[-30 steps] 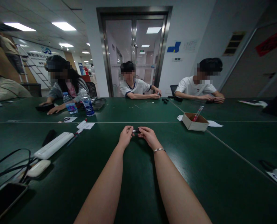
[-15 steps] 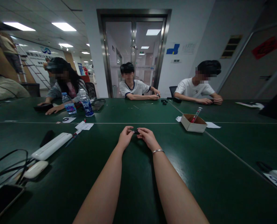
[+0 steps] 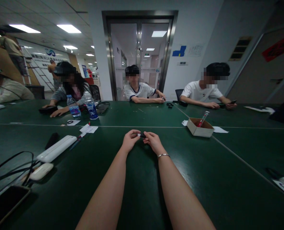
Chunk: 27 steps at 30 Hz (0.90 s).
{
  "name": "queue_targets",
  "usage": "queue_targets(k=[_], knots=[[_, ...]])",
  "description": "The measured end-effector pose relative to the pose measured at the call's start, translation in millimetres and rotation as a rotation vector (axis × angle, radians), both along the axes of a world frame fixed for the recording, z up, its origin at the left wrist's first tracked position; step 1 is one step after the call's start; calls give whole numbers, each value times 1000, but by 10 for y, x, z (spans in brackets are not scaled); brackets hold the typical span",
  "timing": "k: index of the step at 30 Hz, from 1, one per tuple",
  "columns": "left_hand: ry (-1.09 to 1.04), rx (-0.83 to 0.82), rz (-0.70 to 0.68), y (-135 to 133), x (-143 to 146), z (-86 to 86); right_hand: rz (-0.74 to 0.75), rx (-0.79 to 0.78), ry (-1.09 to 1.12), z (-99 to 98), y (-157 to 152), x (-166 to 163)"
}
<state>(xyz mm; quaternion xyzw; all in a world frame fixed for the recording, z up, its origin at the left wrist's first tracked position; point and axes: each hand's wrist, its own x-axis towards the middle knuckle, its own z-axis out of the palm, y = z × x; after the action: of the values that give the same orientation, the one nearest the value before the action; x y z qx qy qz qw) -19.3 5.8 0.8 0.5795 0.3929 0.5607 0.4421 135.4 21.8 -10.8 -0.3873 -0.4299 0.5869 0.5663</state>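
My left hand [image 3: 129, 141] and my right hand [image 3: 153, 142] meet over the middle of the green table [image 3: 142, 179]. Between them they pinch a small dark object with a shiny silvery end [image 3: 141, 135]. The shiny end sits at my left fingertips, and the right thumb and fingers grip the dark end. It is too small to tell its exact kind, and the fingers cover part of it. A metal bracelet [image 3: 163, 155] circles my right wrist.
An open cardboard box [image 3: 199, 131] holding a slim tube stands ahead to the right. Leftward lie a long white device [image 3: 58, 149], a small white case [image 3: 41, 171], cables and a phone [image 3: 10, 204]. Two bottles [image 3: 91, 107] stand farther back. Several people sit around the table.
The view has shifted slightly. The silvery end of the small object now shows between my fingers. Across the table, the person at right has moved their hands apart, with a dark item showing.
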Motion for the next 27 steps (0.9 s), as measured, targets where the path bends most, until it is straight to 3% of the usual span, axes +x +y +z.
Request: queue_targets(k=[4,9,15,27], knots=[[-19,27,5,13,-15,-9,-3,22,-17,-8,-2,4],[51,-130,42,64,6,-84,82,46,-25,28,-31,9],[10,-164,102,60,52,-62,97,56,21,28,-32,21],[164,-79,107,46,47,-94,131,68,-21,-30,28,38]])
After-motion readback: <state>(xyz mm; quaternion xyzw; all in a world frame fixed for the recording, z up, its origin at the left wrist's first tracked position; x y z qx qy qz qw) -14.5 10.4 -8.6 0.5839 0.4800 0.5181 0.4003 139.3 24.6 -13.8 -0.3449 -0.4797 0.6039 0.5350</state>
